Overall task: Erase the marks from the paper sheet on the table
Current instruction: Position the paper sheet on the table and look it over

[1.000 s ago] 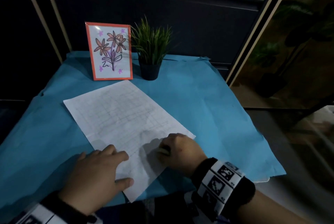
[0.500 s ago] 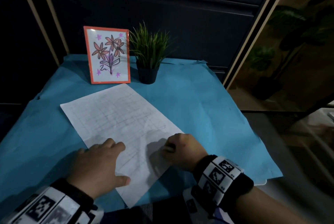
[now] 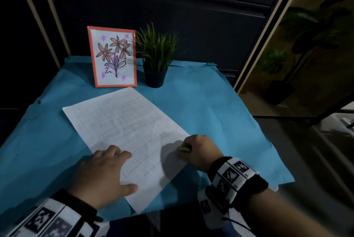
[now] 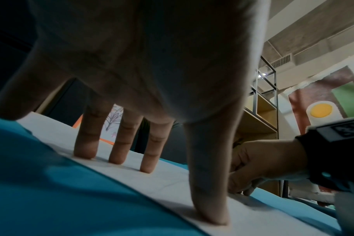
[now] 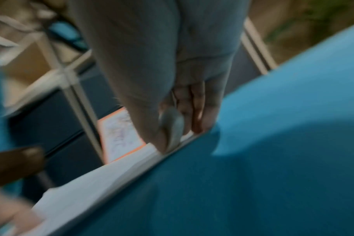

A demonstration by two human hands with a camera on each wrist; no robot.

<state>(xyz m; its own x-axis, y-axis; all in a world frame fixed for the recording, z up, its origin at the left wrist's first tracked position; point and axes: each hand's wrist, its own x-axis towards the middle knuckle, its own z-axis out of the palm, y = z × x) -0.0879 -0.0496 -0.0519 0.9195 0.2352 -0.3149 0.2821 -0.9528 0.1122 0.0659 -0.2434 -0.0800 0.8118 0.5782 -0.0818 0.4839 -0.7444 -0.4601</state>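
head view: the paper sheet (image 3: 122, 125) lies flat and skewed on the blue table cover (image 3: 220, 106), near the framed flower drawing (image 3: 115, 57) and potted plant (image 3: 156, 60). the left hand (image 3: 103, 175) presses it, fingers spread; the right hand (image 3: 199, 149) pinches a pale eraser (image 3: 184, 148) at its right edge.

left wrist view: straight fingertips (image 4: 83, 153) pin the sheet. it looks thin, light and easily creased, so hold it near the rubbing.

right wrist view: blurred; thumb and fingers clamp the eraser (image 5: 172, 127) on the paper's edge.

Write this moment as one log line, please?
step: erasing | left hand: pressed flat on paper sheet | right hand: pinches eraser at sheet's right edge | faint marks remain
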